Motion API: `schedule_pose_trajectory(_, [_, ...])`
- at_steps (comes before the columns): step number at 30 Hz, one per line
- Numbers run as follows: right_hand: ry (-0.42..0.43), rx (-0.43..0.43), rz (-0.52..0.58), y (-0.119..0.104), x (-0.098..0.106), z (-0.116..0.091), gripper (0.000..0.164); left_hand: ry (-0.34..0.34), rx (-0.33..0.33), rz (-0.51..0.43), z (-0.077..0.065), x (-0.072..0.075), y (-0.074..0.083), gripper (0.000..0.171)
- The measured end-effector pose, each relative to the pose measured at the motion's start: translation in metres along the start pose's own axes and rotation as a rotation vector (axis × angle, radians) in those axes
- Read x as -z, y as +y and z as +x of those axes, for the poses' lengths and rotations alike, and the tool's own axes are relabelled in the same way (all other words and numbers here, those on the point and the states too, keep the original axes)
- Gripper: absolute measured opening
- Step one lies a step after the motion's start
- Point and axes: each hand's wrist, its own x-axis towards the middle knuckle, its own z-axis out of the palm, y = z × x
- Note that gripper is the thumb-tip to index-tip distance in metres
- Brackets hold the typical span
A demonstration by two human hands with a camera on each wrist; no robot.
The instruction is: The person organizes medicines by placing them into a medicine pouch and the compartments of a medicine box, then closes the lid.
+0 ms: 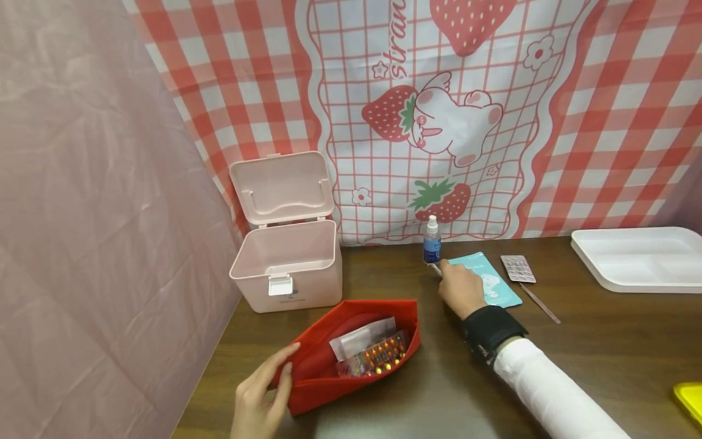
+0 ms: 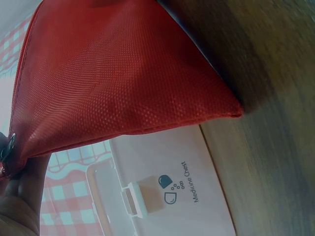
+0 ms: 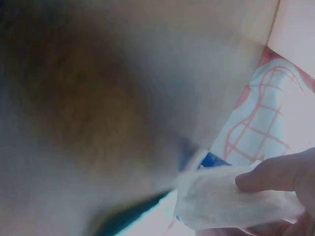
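Note:
With its left hand (image 1: 260, 390) the person grips the left end of a red zip pouch (image 1: 323, 393), whose mouth gapes upward. Inside lie a white packet (image 1: 363, 339) and a blister pack of orange and yellow pills (image 1: 378, 356). The left wrist view shows the pouch's woven side (image 2: 123, 73) and a metal zipper pull. The right hand (image 1: 462, 288) pinches a white wrapped roll (image 3: 216, 196), like a bandage, between thumb and fingers. In the head view that hand mostly hides the roll; it is beside a small spray bottle (image 1: 432, 241) and over the edge of a teal packet (image 1: 501, 289).
A pink medicine chest (image 1: 307, 292) stands behind the pouch with its lid raised. Right of the teal packet lie a silver blister pack (image 1: 518, 269) and a thin stick (image 1: 540, 303). A white divided tray (image 1: 631, 280) sits at the back right, a yellow object (image 1: 690, 396) at the right edge.

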Motion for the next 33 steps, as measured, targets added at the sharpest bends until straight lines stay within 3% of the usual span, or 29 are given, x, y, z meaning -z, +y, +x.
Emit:
schedule_pose_trajectory(9, [0.049, 0.018, 0.050, -0.004, 0.027, -0.006, 0.007, 0.004, -0.012, -0.009, 0.006, 0.001, 0.004, 0.019])
schedule_pose_trajectory(16, [0.088, 0.095, 0.141, -0.012, 0.050, -0.012, 0.016, 0.001, 0.003, 0.005, 0.008, 0.002, 0.007, 0.019])
schedule_pose_trajectory(28, [0.216, 0.271, 0.280, -0.062, 0.104, -0.038, 0.015, 0.004, 0.008, 0.009, 0.014, 0.002, 0.013, 0.019])
schedule_pose_trajectory(33, [0.248, 0.346, 0.343, -0.081, 0.121, -0.053, 0.014, 0.001, 0.012, 0.011, 0.009, 0.001, 0.009, 0.019])
